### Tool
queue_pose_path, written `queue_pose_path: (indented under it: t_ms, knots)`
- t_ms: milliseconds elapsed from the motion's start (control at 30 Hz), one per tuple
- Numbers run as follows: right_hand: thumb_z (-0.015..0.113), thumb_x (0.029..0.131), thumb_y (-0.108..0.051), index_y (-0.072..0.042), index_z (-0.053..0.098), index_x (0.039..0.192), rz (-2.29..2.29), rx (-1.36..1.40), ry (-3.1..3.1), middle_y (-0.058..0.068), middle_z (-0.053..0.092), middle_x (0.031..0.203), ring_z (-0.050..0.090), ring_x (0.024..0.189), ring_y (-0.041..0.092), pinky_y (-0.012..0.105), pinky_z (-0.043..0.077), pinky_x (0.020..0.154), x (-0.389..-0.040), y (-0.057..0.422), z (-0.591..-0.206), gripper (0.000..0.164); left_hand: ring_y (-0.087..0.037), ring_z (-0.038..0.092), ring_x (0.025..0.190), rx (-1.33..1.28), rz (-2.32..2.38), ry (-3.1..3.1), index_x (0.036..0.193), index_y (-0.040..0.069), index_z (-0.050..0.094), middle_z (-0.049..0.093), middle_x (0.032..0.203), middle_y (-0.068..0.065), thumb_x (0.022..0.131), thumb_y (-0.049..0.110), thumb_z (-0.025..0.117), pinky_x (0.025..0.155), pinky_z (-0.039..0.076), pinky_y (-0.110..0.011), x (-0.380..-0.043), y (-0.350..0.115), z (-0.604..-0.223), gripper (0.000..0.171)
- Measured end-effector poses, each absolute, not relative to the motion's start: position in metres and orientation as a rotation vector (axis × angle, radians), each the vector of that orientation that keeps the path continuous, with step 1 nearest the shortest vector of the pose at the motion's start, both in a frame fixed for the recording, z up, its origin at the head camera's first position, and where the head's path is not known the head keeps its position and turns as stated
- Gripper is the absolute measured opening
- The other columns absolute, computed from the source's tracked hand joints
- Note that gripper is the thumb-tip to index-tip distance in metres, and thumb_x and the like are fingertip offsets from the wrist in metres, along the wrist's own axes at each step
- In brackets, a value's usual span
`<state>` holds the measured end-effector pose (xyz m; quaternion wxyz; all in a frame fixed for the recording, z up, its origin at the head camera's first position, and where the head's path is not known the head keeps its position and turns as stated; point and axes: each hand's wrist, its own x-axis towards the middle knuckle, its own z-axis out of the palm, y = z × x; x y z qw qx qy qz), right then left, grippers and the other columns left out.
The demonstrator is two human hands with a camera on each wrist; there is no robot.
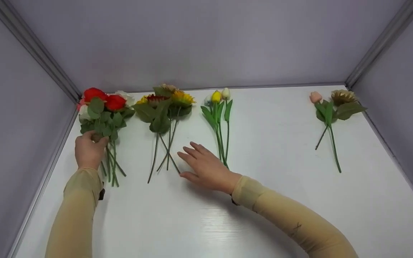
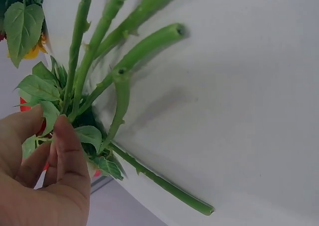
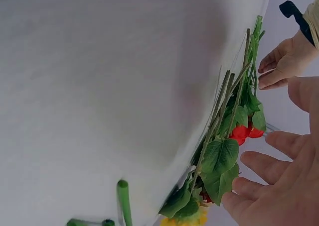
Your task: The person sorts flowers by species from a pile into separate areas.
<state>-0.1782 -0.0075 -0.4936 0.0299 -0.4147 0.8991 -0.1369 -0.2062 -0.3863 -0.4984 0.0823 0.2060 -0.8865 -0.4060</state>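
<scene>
At the left, my left hand (image 1: 89, 152) is at the lower leaves of a bunch of roses, with red blooms (image 1: 115, 102) and white and pink ones beside them. In the left wrist view its bent fingers (image 2: 70, 149) and thumb stand slightly apart beside the rose leaves (image 2: 40, 88), and the thorny green stems (image 2: 102, 37) spread beyond. My right hand (image 1: 208, 170) hovers palm down, fingers spread and holding nothing, between the sunflower stems (image 1: 152, 161) and the tulips (image 1: 221, 125). It covers the lower tulip stems in part.
Sunflowers (image 1: 183, 97) lie with crossed stems right of the roses. Farther right on the white table (image 1: 274, 143) are a pink tulip (image 1: 315, 97) and a beige sunflower (image 1: 343, 96). Grey panels (image 1: 206, 43) wall the table at the back and both sides.
</scene>
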Motion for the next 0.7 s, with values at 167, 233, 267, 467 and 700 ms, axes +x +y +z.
queue_pose_path:
  t_ms: [167, 233, 267, 467, 700]
  knots:
    - [0.052, 0.107, -0.045, -0.011, 0.045, 0.155, -0.526, -1.099, 2.860, 0.011, 0.046, 0.155, 0.032, 0.149, 0.032, 0.044, 0.024, 0.122, -0.197, 0.013, -0.490, 0.059, -0.039, 0.036, 0.140, 0.528, -1.124, -2.535, 0.157, 0.003, 0.037, 0.031, 0.151, -0.025, 0.103, 0.030, 0.061, 0.114, 0.035, -0.053, -0.211, -0.369, -0.491, 0.065]
    - [0.053, 0.107, -0.043, -0.010, 0.052, 0.150, -0.613, -0.974, 2.911, 0.010, 0.053, 0.149, 0.041, 0.143, 0.031, 0.046, 0.031, 0.118, -0.209, 0.028, -0.488, 0.054, -0.036, 0.032, 0.143, 0.401, -1.094, -2.501, 0.158, 0.006, 0.038, 0.031, 0.153, -0.022, 0.102, 0.030, 0.063, 0.115, 0.033, -0.053, -0.214, -0.353, -0.487, 0.065]
    - [0.054, 0.107, -0.041, -0.010, 0.055, 0.147, -0.658, -0.902, 2.938, 0.009, 0.056, 0.145, 0.044, 0.139, 0.031, 0.046, 0.035, 0.116, -0.215, 0.038, -0.486, 0.051, -0.034, 0.030, 0.144, 0.335, -1.082, -2.506, 0.158, 0.008, 0.037, 0.030, 0.155, -0.019, 0.102, 0.031, 0.063, 0.115, 0.033, -0.053, -0.215, -0.343, -0.485, 0.066]
    - [0.059, 0.106, -0.028, -0.004, 0.069, 0.127, -0.910, -0.491, 3.064, 0.014, 0.068, 0.125, 0.058, 0.119, 0.032, 0.048, 0.046, 0.102, -0.253, 0.116, -0.480, 0.034, -0.033, 0.026, 0.149, -0.172, -0.886, -2.670, 0.161, 0.015, 0.032, 0.026, 0.164, -0.010, 0.103, 0.039, 0.062, 0.118, 0.029, -0.054, -0.212, -0.267, -0.473, 0.069]
    - [0.051, 0.107, -0.028, 0.001, 0.068, 0.123, -0.964, -0.038, 3.093, 0.022, 0.067, 0.120, 0.061, 0.107, 0.037, 0.054, 0.047, 0.093, -0.273, 0.229, -0.468, 0.038, -0.034, 0.019, 0.153, -0.832, -0.439, -2.828, 0.163, 0.016, 0.027, 0.020, 0.168, -0.012, 0.104, 0.050, 0.055, 0.125, 0.007, -0.051, -0.188, -0.173, -0.474, 0.074]
